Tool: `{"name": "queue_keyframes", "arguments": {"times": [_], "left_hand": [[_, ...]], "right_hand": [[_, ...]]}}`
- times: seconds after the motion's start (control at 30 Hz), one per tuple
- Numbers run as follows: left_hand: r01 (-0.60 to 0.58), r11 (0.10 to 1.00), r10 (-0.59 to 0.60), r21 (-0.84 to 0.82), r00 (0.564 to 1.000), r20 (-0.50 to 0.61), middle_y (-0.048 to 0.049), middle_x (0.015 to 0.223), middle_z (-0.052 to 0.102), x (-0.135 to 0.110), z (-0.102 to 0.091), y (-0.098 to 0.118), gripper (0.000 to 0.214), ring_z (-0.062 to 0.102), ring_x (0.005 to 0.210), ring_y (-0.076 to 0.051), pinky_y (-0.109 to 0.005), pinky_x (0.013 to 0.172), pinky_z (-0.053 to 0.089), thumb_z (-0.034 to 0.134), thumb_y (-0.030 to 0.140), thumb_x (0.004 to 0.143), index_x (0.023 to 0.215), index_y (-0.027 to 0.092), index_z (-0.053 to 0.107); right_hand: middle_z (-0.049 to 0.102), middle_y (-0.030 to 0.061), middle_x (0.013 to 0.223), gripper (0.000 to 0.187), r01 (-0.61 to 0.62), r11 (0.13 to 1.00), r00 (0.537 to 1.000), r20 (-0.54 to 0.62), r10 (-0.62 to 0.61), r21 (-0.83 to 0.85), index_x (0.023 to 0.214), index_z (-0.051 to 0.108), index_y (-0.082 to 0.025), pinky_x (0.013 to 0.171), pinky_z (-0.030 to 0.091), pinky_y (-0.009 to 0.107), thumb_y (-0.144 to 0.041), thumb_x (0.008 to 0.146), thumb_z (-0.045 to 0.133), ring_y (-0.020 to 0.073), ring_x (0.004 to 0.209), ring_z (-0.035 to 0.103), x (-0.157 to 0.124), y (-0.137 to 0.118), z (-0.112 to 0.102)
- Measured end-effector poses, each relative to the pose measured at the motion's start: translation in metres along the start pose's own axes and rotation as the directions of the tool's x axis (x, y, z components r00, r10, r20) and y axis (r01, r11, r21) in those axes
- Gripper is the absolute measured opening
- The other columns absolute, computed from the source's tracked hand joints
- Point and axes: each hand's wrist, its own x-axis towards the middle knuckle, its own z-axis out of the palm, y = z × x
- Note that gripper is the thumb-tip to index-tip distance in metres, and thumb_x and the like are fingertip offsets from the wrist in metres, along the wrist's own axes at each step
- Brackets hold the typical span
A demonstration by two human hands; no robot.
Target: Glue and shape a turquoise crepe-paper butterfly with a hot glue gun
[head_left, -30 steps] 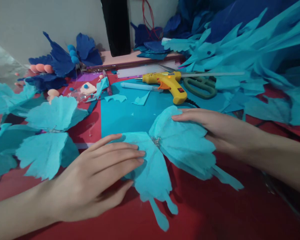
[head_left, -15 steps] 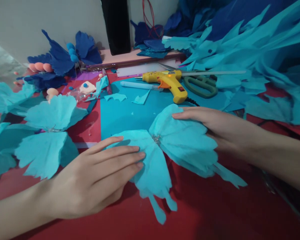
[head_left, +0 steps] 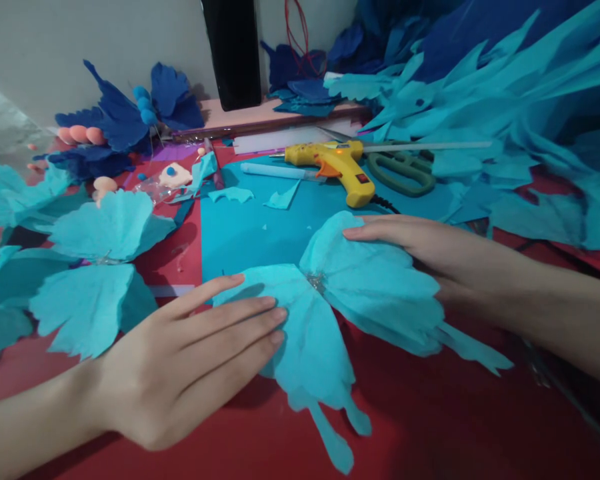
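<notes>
Duly noted turquoise paper butterfly point(head_left: 315, 283) just below centre of view, pinched by right hand point(head_left: 433, 252) at three o'clock and covered by left hand point(head_left: 193, 357) at eight, grip unclear, presumably to keep it spread, well clear of glue gun point(head_left: 347, 167) at one.

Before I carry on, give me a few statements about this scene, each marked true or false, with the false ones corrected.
1. The right hand holds one wing of the turquoise paper butterfly. True.
2. The left hand grips the yellow glue gun. False: the left hand rests on the butterfly's other wing.
3. The glue gun lies beside the green-handled scissors. True.
4. The black phone lies flat. False: the phone stands upright at the back.
5. A silvery centre sits between the butterfly's wings. True.
</notes>
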Motion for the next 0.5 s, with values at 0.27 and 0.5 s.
{"name": "queue_keyframes", "arguments": {"times": [0.27, 0.5], "left_hand": [[0.085, 0.996, -0.085, -0.011, 0.996, -0.006, 0.0003, 0.129, 0.051, 0.004, -0.003, 0.007, 0.039, 0.030, 0.130, -0.008, -0.029, 0.114, 0.017, 0.030, 0.003, 0.086, 0.113, 0.014, 0.056], [0.082, 0.996, -0.082, -0.048, 0.997, -0.012, 0.0032, 0.127, 0.053, 0.002, -0.002, 0.012, 0.041, 0.035, 0.127, -0.005, -0.021, 0.112, 0.021, 0.030, 0.002, 0.085, 0.114, 0.015, 0.056]], "right_hand": [[0.047, -0.0048, 0.053, 0.023, -0.138, 0.989, 0.988, 0.079, 0.134, 0.051, 0.057, 0.048, -0.019, 0.044, 0.038, 0.018, -0.031, 0.059, 0.068, 0.0060, 0.049, 0.043, -0.007, -0.004, 0.005], [0.049, -0.0047, 0.056, 0.023, -0.090, 0.996, 0.985, 0.144, 0.093, -0.026, 0.064, 0.052, -0.016, 0.043, 0.036, 0.017, -0.034, 0.064, 0.066, 0.0046, 0.048, 0.043, -0.011, -0.003, 0.002]]}}
